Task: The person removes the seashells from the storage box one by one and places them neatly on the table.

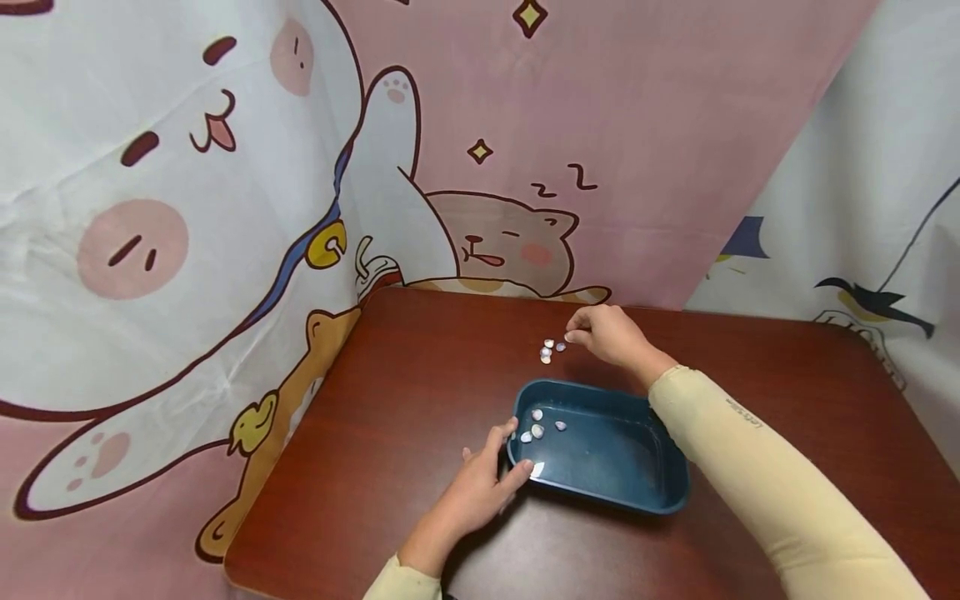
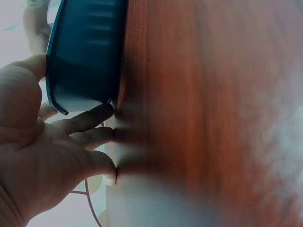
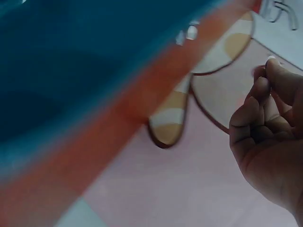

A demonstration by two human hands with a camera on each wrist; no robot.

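A dark blue-green rectangular tray [image 1: 607, 454] sits on the table. My left hand [image 1: 483, 483] holds its left near corner, thumb and forefinger on the rim; in the left wrist view the other fingers spread below, down to the tabletop. Several small pale seashells [image 1: 537, 431] lie in the tray's left end. Beyond the far rim, a group of similar shells [image 1: 546, 353] lies on the table. My right hand [image 1: 611, 333] is just right of that group, thumb and forefinger pinched together. A tiny white shell [image 3: 271, 58] seems to show at those fingertips, mostly hidden.
The brown wooden table [image 1: 405, 400] has rounded corners. A cartoon-printed cloth [image 1: 645, 150] hangs along its back and left sides. My right forearm, in a cream sleeve [image 1: 757, 475], crosses over the tray's right end.
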